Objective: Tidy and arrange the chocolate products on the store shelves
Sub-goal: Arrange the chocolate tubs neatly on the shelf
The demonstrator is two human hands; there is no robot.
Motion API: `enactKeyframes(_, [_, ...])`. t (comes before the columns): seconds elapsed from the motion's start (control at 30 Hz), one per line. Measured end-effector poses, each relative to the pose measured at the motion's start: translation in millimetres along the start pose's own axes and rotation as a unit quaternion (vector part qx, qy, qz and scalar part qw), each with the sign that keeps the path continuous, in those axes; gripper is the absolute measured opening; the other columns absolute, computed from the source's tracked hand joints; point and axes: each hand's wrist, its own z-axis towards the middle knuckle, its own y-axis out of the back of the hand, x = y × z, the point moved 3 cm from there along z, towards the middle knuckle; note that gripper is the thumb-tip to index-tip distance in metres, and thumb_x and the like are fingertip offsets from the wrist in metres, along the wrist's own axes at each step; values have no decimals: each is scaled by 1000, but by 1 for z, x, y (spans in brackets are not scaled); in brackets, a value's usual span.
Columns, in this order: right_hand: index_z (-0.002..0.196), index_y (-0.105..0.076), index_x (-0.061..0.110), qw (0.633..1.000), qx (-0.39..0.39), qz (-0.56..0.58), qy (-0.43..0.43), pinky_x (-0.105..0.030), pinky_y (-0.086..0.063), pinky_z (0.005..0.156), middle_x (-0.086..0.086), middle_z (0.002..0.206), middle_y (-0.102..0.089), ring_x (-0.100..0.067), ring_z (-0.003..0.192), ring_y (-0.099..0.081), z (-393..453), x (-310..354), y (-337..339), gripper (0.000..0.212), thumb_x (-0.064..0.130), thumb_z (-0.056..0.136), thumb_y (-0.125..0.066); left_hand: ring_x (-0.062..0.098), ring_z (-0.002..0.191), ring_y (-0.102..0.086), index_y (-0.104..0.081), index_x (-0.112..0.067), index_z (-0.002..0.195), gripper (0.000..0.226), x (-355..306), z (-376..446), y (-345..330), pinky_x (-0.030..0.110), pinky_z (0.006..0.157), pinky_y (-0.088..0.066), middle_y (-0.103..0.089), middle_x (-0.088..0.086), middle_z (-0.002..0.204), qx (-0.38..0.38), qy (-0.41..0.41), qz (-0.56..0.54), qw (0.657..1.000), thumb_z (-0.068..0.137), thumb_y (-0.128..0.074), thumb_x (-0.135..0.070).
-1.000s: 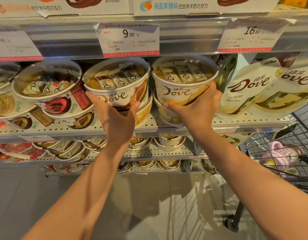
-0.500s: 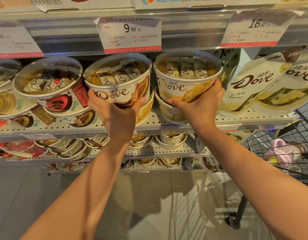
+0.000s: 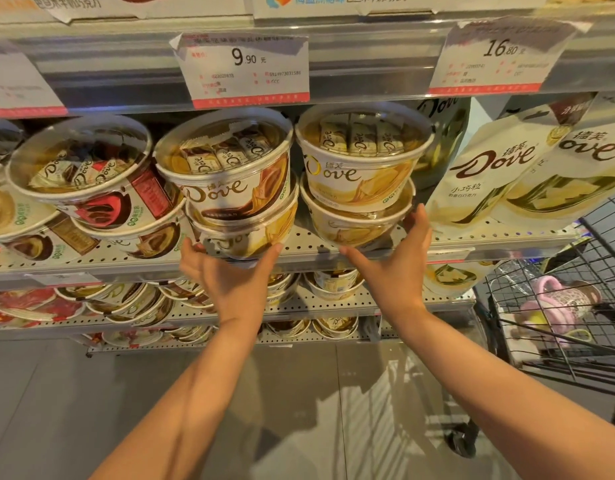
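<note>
**Both hands cupped under two stacks of Dove tubs, middle shelf**

Your two bare forearms reach up from the lower edge of the view toward the shelf front. Your left hand (image 3: 226, 275) is spread wide beneath the lower caramel-brown Dove tub (image 3: 245, 233), thumb and fingers apart, tips touching the tub on either side of its base. Your right hand (image 3: 391, 265) is likewise spread, thumb under the front of the lower yellow Dove tub (image 3: 354, 223) and fingers up against its right wall. Neither hand wraps round its tub; the fingers lie straight and splayed.

Each lower tub carries a second one nested on top: the upper brown Dove tub (image 3: 230, 178) tilts forward with its clear lid facing you, and the upper yellow Dove tub (image 3: 359, 168) does the same just beside it. Both stacks rest on the perforated metal shelf (image 3: 507, 237) at its front edge.

To the left, red-labelled Dove tubs (image 3: 88, 174) lean in overlapping rows. To the right, white Dove pouches (image 3: 496, 171) stand upright on the same shelf. A wire trolley (image 3: 555, 327) is parked at the far right, holding pink items.

Above, on the rail, hang the 9.90 price tag (image 3: 245, 69) and the 16.80 price tag (image 3: 503, 60). Lower shelves hold further tubs, too small to identify.
</note>
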Motion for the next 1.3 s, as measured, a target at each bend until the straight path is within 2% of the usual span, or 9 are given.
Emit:
enactKeyframes(0.13, [144, -17, 11, 999, -11, 37, -9, 8, -14, 94, 3, 134, -26, 6, 118, -21, 11, -2, -13, 123, 29, 48, -92, 24, 135, -27, -8, -2, 143, 135, 5, 15, -10, 32, 114, -26, -20, 13, 144, 17, 18, -17, 1000, 44, -90, -41])
enactKeyframes(0.23, [141, -24, 11, 999, -31, 33, -11, -18, -27, 108, -4, 136, -34, -13, 129, -27, 23, -2, -19, 123, 35, 42, -93, 14, 129, -36, -10, -11, 143, 126, 3, 24, -17, 8, 99, -35, -29, 10, 144, 23, 12, -98, 995, 48, -92, -17])
enactKeyframes(0.33, [136, -29, 12, 999, -40, 26, -4, -36, -39, 106, -4, 131, -40, -18, 127, -37, 28, 0, -19, 121, 44, 38, -92, 11, 124, -44, -15, -13, 138, 122, 7, 38, -18, 24, 102, -42, -41, 5, 138, 18, -12, -104, 994, 45, -93, -17])
enactKeyframes(0.53, [129, -37, 11, 1000, -9, 10, 7, -21, -45, 97, 2, 124, -49, -11, 115, -51, 35, -3, -6, 113, 52, 37, -89, 9, 121, -43, -17, -19, 138, 126, 7, 48, -14, 21, 103, -33, -45, -1, 137, 20, 25, -19, 999, 39, -93, -37])
enactKeyframes(0.7, [127, -36, 11, 997, 40, 57, 22, 1, -38, 83, 13, 111, -51, 2, 104, -51, 39, -6, 4, 100, 27, 45, -92, 5, 113, -50, -27, -21, 134, 111, 5, 52, -2, 15, 92, -37, -53, -11, 123, 59, 4, -28, 998, 45, -93, -33])
enactKeyframes(0.87, [135, -33, 14, 994, 65, 87, 20, -10, -42, 95, 12, 120, -52, 2, 114, -50, 36, -11, 4, 102, 25, 51, -90, 12, 121, -52, -30, -8, 137, 98, -4, 55, -1, 22, 96, -46, -53, 6, 132, 124, -78, -64, 987, 58, -88, -5])
enactKeyframes(1.0, [142, -24, 16, 996, 35, 76, 30, -28, -34, 110, 2, 137, -39, -9, 130, -38, 25, -15, -4, 114, 39, 51, -89, -3, 119, -43, -9, 1, 143, 114, -2, 27, -10, 14, 99, -39, -30, 14, 143, 54, -51, -59, 995, 58, -86, 0])
enactKeyframes(1.13, [144, -21, 12, 999, -2, 39, 24, -5, -23, 102, -3, 135, -32, -4, 123, -27, 21, -15, -11, 123, 31, 45, -93, 17, 135, -33, -10, -14, 145, 140, 3, 21, -22, 34, 114, -28, -29, 10, 147, 18, 1, 8, 1000, 34, -87, -54])
enactKeyframes(1.3, [139, -30, 10, 1000, -14, 18, 18, -29, -33, 108, -5, 135, -40, -14, 127, -38, 23, -15, -8, 115, 35, 45, -92, 28, 125, -47, -21, -13, 138, 134, 10, 24, -24, 45, 107, -36, -53, 8, 132, -5, 31, 74, 997, 29, -81, -65])
